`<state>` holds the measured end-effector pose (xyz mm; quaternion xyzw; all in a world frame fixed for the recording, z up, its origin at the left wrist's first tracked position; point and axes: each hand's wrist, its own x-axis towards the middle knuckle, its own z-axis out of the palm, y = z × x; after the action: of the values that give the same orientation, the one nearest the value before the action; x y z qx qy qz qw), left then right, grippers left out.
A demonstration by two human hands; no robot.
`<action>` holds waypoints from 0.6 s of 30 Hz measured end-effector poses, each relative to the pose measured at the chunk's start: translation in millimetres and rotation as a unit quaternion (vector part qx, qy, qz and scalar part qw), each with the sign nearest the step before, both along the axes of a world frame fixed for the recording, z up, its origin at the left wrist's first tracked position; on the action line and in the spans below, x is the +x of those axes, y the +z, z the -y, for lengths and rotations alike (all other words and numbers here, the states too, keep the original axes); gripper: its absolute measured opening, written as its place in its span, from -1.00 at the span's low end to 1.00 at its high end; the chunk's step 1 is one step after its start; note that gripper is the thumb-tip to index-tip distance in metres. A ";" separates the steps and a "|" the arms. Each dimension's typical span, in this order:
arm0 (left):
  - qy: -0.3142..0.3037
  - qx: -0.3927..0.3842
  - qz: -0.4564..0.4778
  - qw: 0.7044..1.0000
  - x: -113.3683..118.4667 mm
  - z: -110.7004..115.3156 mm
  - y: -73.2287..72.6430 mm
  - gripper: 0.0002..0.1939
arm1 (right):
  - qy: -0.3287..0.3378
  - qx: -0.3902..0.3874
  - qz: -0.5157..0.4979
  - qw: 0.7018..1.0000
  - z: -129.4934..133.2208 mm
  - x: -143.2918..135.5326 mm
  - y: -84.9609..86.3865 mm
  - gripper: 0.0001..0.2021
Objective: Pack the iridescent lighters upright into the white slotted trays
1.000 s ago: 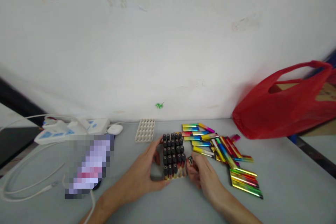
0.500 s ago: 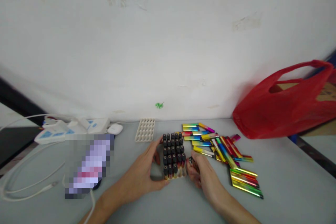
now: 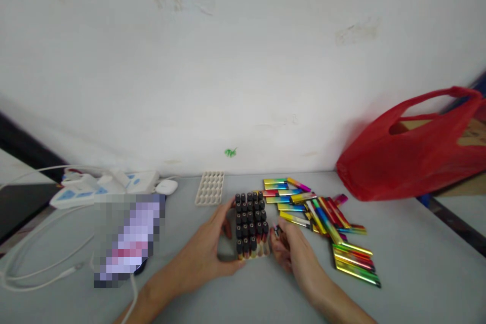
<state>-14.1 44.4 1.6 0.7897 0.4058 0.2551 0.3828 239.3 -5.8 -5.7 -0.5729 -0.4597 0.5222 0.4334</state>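
Observation:
A block of upright black-topped lighters [image 3: 249,218] stands in rows in a pale moulded tray [image 3: 262,251]. My left hand [image 3: 207,240] grips the tray from the left, thumb at its near edge and fingers at its far corner. Two hollows show at the tray's near right corner. Just right of the tray, my right hand [image 3: 290,248] is closed round a single lighter [image 3: 277,232]; its metallic end points up and left, with a small pinkish spot at the tip. Most of that lighter is hidden by my fingers. Loose shiny multicoloured lighters [image 3: 326,217] lie heaped beyond and right of my right hand.
A second pale tray [image 3: 210,188] lies near the wall. At left are a white power strip [image 3: 110,185], a white charger piece [image 3: 167,186], cables and a blurred-out phone-like object [image 3: 131,240]. A red plastic bag [image 3: 410,147] stands at the right.
The end of the lighter in my right hand has turned from dark to bright metallic, with a pinkish spot showing. My left hand and the tray have stayed in place.

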 end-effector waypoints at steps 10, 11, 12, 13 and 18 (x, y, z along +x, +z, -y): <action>-0.005 0.005 0.010 1.000 3.2 1.2 4.0 0.29 | -0.045 0.107 -0.002 0.993 7.9 4.7 38.3 -0.46; -0.005 0.005 0.011 1.000 3.4 1.2 4.5 0.28 | -0.030 0.122 0.004 0.992 8.3 6.0 40.8 -0.50; -0.004 0.004 0.013 1.000 3.6 1.1 4.7 0.27 | -0.013 0.136 0.010 0.991 8.1 7.3 42.4 -0.55; -0.003 0.002 0.014 1.000 3.7 1.0 4.9 0.26 | 0.002 0.151 0.017 0.988 7.7 8.8 43.3 -0.59; -0.002 -0.003 0.013 1.000 3.8 0.0 3.7 0.28 | 0.005 0.240 0.105 0.965 5.5 19.6 46.5 -0.78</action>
<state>-10.4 44.4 5.3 0.7859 0.3998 0.2633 0.3914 258.9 -11.3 40.8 -0.5012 -0.6171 0.3353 0.5055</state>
